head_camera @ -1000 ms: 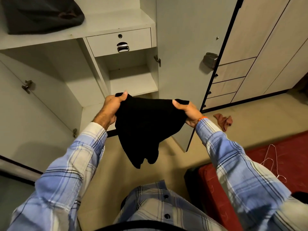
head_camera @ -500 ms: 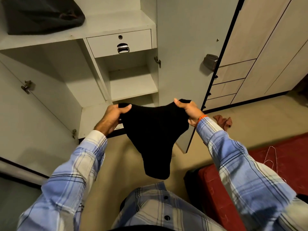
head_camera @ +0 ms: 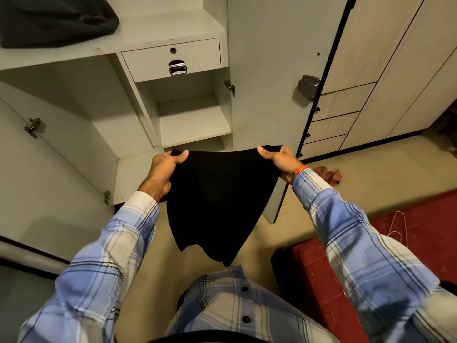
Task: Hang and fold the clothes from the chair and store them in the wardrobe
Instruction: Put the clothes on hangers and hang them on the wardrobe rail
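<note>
A black garment (head_camera: 217, 196) hangs in the air in front of the open wardrobe (head_camera: 193, 120), stretched between both hands. My left hand (head_camera: 164, 169) grips its top left corner with the thumb on top. My right hand (head_camera: 279, 160) pinches the top right corner. The cloth droops to a point above my shirt. A dark folded garment (head_camera: 57, 19) lies on the wardrobe's upper shelf at the far left. The chair is out of view.
The wardrobe has a small drawer (head_camera: 173, 60) above open shelves, and its door (head_camera: 272, 70) stands open on the right. A reddish cloth (head_camera: 330, 174) lies on the floor. A red mattress (head_camera: 408, 231) with a wire hanger (head_camera: 398, 224) sits lower right.
My hands have spread the black garment wider and lowered it slightly. Its hanging lower part has swung and opened out flatter.
</note>
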Action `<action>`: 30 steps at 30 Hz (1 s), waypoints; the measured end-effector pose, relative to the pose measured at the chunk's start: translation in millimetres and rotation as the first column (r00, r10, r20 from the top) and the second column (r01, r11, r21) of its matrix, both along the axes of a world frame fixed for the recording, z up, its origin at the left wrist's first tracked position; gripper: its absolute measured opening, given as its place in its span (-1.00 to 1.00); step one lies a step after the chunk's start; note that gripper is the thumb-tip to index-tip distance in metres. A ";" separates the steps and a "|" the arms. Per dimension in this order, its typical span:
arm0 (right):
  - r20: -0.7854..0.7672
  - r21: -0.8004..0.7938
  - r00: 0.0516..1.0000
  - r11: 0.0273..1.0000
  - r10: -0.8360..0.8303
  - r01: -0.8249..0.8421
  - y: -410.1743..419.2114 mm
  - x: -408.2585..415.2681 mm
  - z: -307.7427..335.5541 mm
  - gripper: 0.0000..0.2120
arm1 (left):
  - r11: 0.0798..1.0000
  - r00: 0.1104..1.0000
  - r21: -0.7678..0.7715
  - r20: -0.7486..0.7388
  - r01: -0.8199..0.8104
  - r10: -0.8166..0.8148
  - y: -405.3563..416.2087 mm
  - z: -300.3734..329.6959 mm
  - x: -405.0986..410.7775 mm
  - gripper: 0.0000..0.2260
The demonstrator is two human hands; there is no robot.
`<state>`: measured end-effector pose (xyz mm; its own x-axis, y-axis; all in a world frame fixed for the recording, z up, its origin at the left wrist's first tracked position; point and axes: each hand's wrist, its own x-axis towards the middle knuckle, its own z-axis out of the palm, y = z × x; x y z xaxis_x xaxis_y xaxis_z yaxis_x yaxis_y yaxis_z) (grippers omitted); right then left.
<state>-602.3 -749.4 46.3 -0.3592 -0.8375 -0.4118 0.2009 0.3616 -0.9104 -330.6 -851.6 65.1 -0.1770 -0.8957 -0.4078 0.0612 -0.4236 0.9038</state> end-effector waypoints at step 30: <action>-0.110 -0.072 0.985 0.990 -0.132 0.125 -2.8 -9.6 -6.1 -0.30 | 0.869 0.911 -0.455 0.413 0.194 0.013 -9.8 -5.4 19.1 -0.58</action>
<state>-611.9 -752.2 40.2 -0.5070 -0.8049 -0.3084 0.1352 0.2791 -0.9507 -311.5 -861.4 59.7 -0.1861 -0.9824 0.0128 -0.3562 0.0797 0.9310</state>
